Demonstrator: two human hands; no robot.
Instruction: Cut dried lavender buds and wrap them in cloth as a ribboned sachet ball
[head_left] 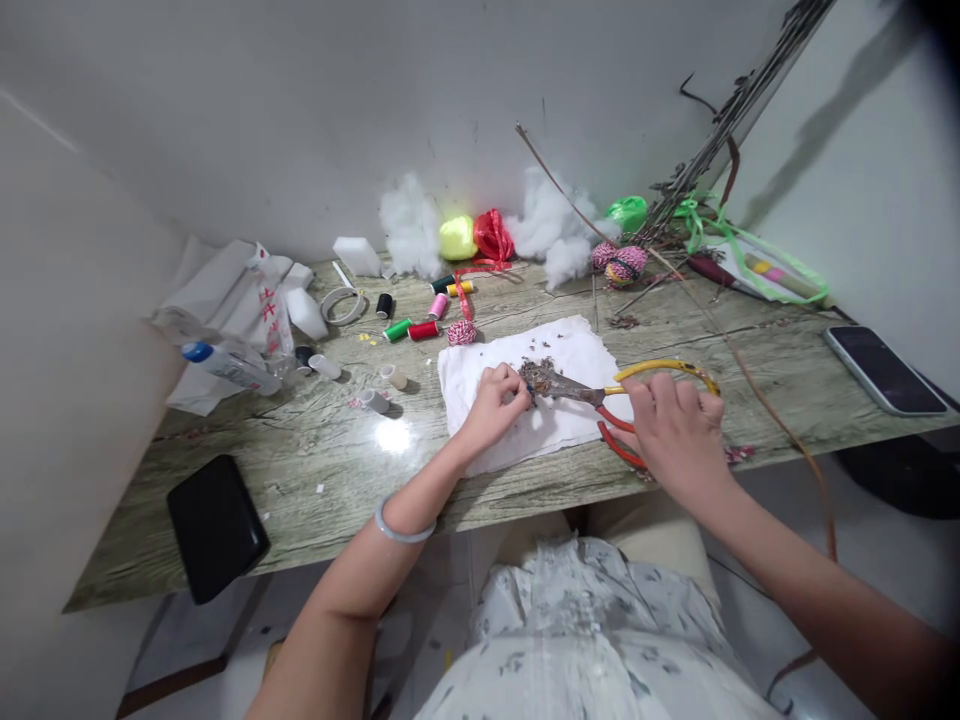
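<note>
Scissors (581, 389) over white cloth (576, 340), probably snipping step. Right hand (679, 435) wrapped round handles; left hand (495, 402) pinching small dark piece (531, 388), mostly hidden, at blade tips beside dried brown bits (546, 372). Next move likely calls for steady pinch, fingertips clear of blades, handles squeezed.

Scissors (589, 393): yellow and orange-red handles (667, 365) (cloth (581, 428) plain white).

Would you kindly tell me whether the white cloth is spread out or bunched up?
Spread out: the white cloth lies mostly flat on the table, its edges showing.
</note>
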